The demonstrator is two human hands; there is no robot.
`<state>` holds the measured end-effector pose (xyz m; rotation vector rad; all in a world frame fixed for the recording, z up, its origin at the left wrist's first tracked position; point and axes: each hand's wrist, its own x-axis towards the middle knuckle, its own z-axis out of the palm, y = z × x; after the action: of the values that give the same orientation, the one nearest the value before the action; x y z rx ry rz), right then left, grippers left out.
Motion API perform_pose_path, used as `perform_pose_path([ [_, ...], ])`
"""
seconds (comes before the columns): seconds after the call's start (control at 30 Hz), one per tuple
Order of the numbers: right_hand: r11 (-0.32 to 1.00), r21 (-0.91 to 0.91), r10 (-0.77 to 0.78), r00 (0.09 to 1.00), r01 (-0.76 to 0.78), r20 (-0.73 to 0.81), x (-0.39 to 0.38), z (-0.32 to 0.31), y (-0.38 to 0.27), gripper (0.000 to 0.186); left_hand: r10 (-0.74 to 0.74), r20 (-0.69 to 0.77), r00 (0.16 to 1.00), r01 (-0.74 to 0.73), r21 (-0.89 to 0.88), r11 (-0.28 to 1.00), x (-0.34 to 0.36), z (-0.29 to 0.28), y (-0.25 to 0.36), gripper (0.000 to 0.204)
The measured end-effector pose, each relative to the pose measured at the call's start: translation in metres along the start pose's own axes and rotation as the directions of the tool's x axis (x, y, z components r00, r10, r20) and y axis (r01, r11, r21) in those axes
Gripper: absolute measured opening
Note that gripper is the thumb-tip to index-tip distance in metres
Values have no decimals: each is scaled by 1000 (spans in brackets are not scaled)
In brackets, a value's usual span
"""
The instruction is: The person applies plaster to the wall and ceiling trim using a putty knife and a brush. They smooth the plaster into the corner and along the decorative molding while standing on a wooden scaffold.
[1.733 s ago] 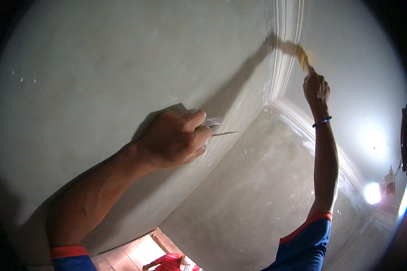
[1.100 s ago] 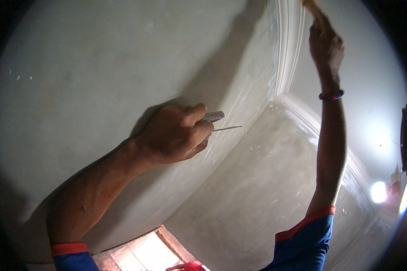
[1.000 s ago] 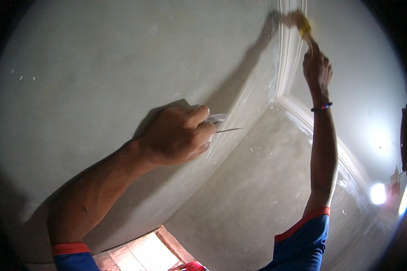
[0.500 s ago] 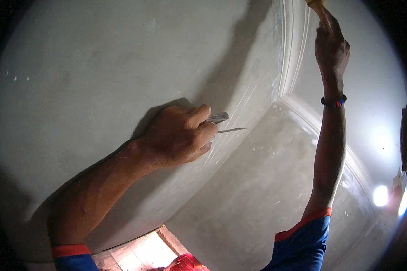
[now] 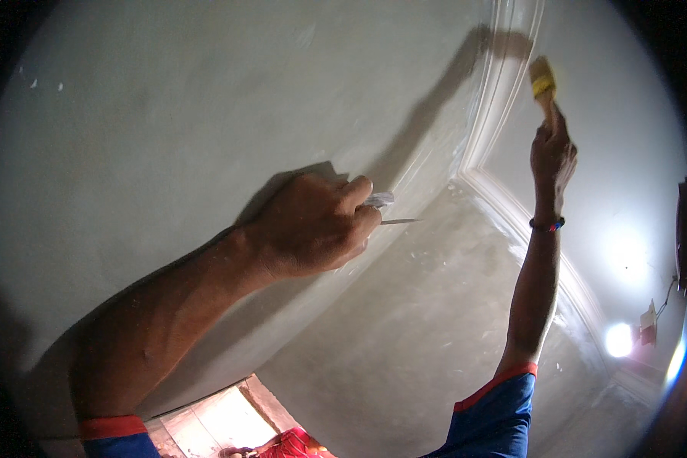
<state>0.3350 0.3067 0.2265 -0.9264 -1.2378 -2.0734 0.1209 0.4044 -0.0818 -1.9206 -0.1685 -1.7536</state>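
My right hand is raised high, its fingers wrapped round the wooden handle of a paintbrush with a yellow band. The bristles point up, beside the white ceiling moulding; I cannot tell whether they touch it. Close to the grey plastered wall, my left hand is closed in a fist. Out of it stick a grey, blunt-ended piece and a thin, dark, pointed strip. My fingers hide the rest, so I cannot tell if they are one tool.
The moulding turns at a corner where two walls meet the white ceiling. A glowing lamp and a long dark object are at the right. A bright opening and red patterned cloth show at the bottom.
My right hand has come down and slightly left, bringing the whole brush head into view. My left hand has shifted slightly right, still gripping the same items.
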Motion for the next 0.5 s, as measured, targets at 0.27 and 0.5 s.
perform_pose_path([
  [0.27,965,-2,-245,902,261,-356,71,-16,-49,43,32,-66,997,-31,18,999,-8,-1,1,11],
  [0.5,997,-74,-11,1000,13,27,9,28,-7,44,52,-75,996,-51,19,999,-6,8,1,13],
])
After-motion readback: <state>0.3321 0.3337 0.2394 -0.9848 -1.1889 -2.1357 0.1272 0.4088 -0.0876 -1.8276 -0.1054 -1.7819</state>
